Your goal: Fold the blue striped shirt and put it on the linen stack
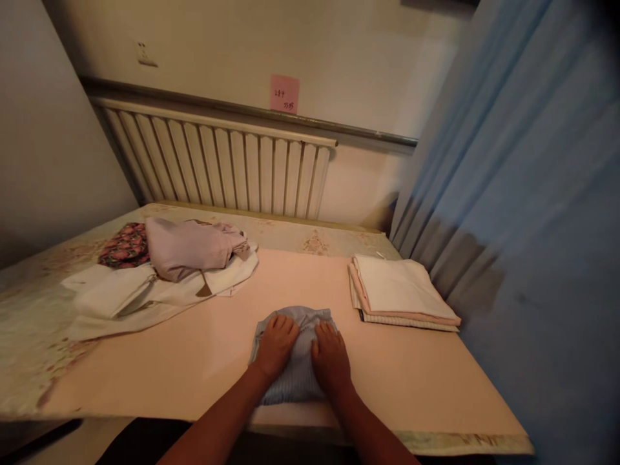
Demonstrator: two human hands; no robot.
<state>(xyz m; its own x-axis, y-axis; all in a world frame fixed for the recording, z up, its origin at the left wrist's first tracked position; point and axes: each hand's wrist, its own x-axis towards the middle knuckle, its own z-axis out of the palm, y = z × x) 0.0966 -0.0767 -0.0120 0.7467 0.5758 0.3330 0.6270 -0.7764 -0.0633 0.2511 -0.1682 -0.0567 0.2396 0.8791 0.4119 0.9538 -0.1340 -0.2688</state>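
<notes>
A small blue-grey garment (pixel 299 371), finely striped or ribbed, lies folded in front of me with creases along its far edge. My left hand (pixel 277 345) is on its left side, fingers bent and pressed together over the cloth near that edge. On the right side, my right hand (pixel 332 355) has its fingers curled down on the same garment, the thumb toward the middle. The fingertips are partly lost in the folds. A strip of cloth shows between the two hands.
The garment lies on a pale pink sheet (pixel 203 361) over a floral-covered table (pixel 29 323). Loose clothes (pixel 188 248) are heaped at left; a folded fabric stack (pixel 402 287) sits at right, near a blue curtain (pixel 533 258). Behind stand a radiator (pixel 232 165) and a wall with a pink note (pixel 284 93).
</notes>
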